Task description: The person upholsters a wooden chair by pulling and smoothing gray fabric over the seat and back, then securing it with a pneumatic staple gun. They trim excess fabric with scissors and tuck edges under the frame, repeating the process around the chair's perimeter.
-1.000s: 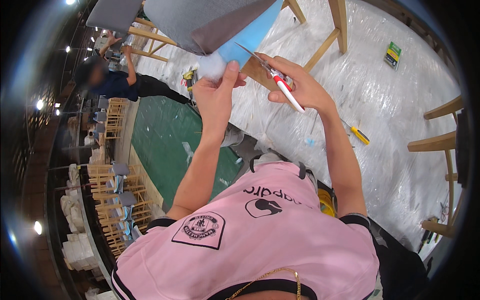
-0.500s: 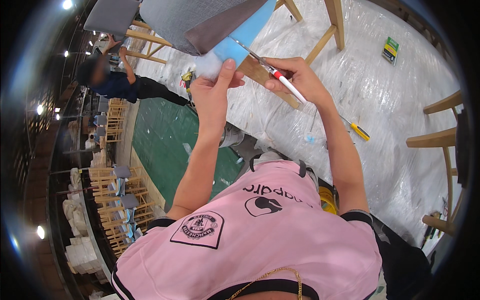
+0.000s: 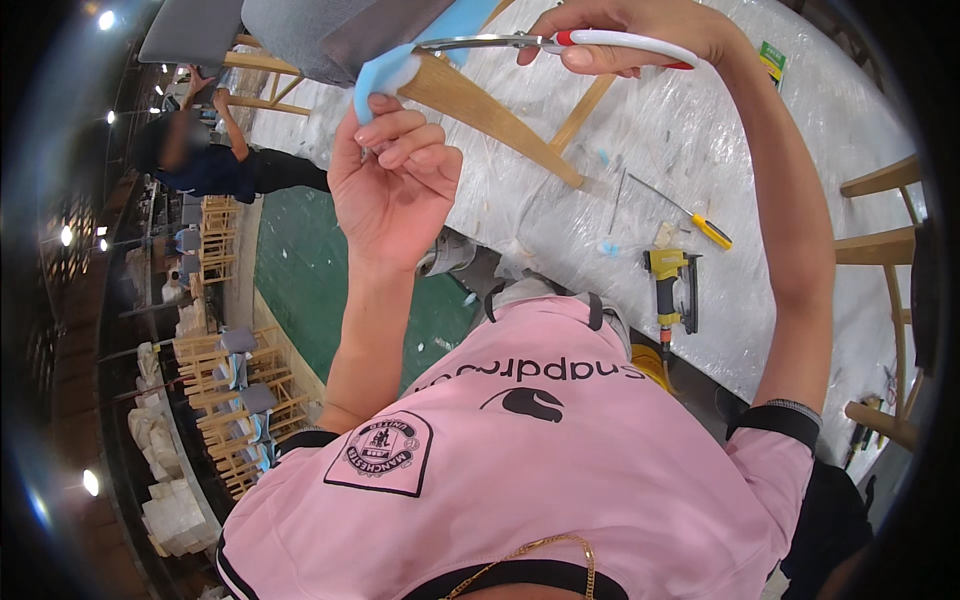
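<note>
A grey upholstered chair (image 3: 300,35) lies tipped at the top, with a wooden leg (image 3: 495,118) pointing toward me. Light blue lining (image 3: 380,72) with white padding hangs at its edge, beside a darker grey fabric flap. My left hand (image 3: 400,185) has its fingers curled, pinching the end of the blue lining. In my right hand (image 3: 630,35) are scissors (image 3: 475,43) with white and red handles. Their blades reach leftward across the lining, just above the leg; whether the tips are parted is hard to see.
On the plastic-covered table lie a yellow-black staple gun (image 3: 665,285), a yellow-handled screwdriver (image 3: 712,230) and a green box (image 3: 771,60). Wooden chair legs (image 3: 880,247) stand at the right. At far left a co-worker (image 3: 205,160) handles another grey chair; stacked chairs (image 3: 240,400) stand below.
My left hand has shifted left and slightly down, bending the blue lining with it. My right hand has moved up and right; the scissors lie more level. The staple gun now shows beside my forearm.
</note>
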Demonstrator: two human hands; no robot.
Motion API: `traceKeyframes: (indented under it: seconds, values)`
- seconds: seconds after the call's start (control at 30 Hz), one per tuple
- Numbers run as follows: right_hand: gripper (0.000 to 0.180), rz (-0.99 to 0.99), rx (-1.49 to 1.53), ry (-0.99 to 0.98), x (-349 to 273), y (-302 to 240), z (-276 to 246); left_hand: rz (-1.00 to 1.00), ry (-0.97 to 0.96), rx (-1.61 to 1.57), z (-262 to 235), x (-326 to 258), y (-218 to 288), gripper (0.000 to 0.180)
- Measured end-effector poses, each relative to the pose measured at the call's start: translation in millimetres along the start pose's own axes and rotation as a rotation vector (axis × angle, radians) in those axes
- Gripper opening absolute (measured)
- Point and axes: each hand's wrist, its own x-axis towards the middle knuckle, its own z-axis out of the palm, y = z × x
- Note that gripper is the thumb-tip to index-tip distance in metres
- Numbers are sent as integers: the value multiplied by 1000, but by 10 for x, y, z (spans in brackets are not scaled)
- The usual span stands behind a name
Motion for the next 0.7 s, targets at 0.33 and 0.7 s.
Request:
traceKeyframes:
  seconds: [0.33, 0.7]
  values:
    - [72, 21, -90, -107, 4, -79, -235, 243, 314, 767, -65, 87, -126, 32]
    - [84, -2, 30, -201, -107, -326, -192, 77, 205, 195, 153, 17, 117, 31]
